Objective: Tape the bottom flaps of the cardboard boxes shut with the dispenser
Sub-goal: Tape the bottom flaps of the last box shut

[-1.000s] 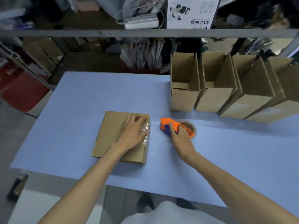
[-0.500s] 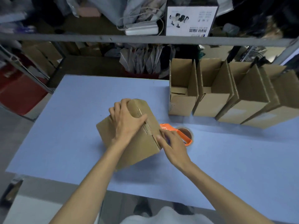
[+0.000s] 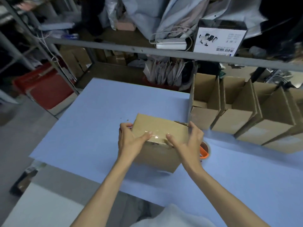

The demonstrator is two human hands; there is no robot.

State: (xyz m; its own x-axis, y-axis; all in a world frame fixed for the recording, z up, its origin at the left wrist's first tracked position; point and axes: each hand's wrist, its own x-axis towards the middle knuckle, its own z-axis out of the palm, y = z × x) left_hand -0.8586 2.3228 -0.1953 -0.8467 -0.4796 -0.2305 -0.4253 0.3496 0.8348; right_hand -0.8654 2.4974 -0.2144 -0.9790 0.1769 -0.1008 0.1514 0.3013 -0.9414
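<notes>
Your left hand (image 3: 129, 141) and right hand (image 3: 188, 141) clasp the brown cardboard box (image 3: 160, 128) by its opposite ends, thumbs pressing its taped face, which tilts up toward you. Its long axis runs fingers to fingers. The light-blue tabletop (image 3: 91, 122) stretches wide beyond your left fingers. The orange tape dispenser (image 3: 204, 151) lies just beside your right fingers, with the row of open cardboard boxes (image 3: 237, 115) close beyond.

Both arms extended forward; left hand (image 3: 130, 141) and right hand (image 3: 188, 141) grip brown cardboard box (image 3: 157, 126) by its sides, thumbs on top.
</notes>
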